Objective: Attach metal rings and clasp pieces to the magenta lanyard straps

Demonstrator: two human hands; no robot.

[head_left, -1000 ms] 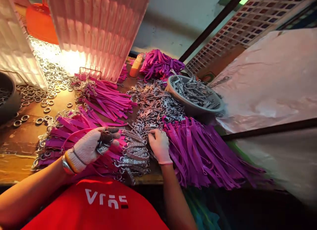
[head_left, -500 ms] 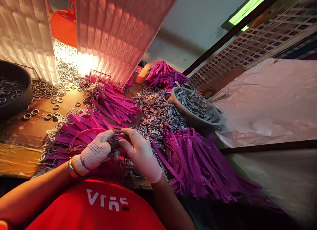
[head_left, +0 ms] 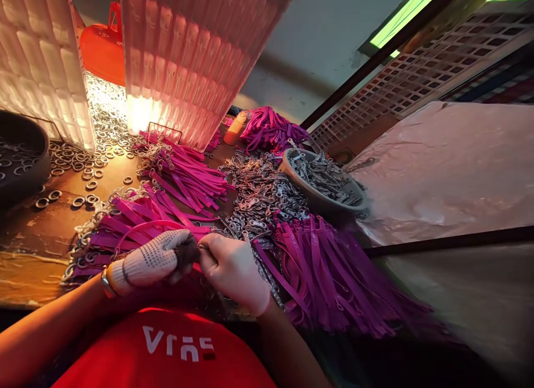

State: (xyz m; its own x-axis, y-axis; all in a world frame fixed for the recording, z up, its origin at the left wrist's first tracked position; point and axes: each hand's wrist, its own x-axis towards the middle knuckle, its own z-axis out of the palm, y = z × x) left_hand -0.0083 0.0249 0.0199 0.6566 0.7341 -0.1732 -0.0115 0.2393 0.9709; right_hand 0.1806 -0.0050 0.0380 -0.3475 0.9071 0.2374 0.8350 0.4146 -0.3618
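My left hand (head_left: 152,257), in a dotted white knit glove with darkened fingertips, is closed in front of my body. A pink strap (head_left: 144,225) curves up from the pile and runs to its fingers. My right hand (head_left: 236,268), in a smooth white glove, has its thumb and fingers pinched together, almost touching the left fingertips. What lies in that pinch is hidden. Under and beyond my hands lies a pile of pink straps (head_left: 120,210) with metal rings and clasps on their ends. A heap of metal chain-like clasps (head_left: 258,187) lies past my right hand.
At right, more purple straps (head_left: 317,265) hang over the table edge. A grey bowl (head_left: 359,207) of metal clasps stands behind them. Loose rings (head_left: 92,185) and a dark basin (head_left: 44,154) are at left. Ribbed translucent panels (head_left: 187,59) flank an orange lamp (head_left: 102,48).
My right hand has turned so its back faces up and its fingers are more tightly closed. Both hands are slightly lower, and the left one has shifted a little left.
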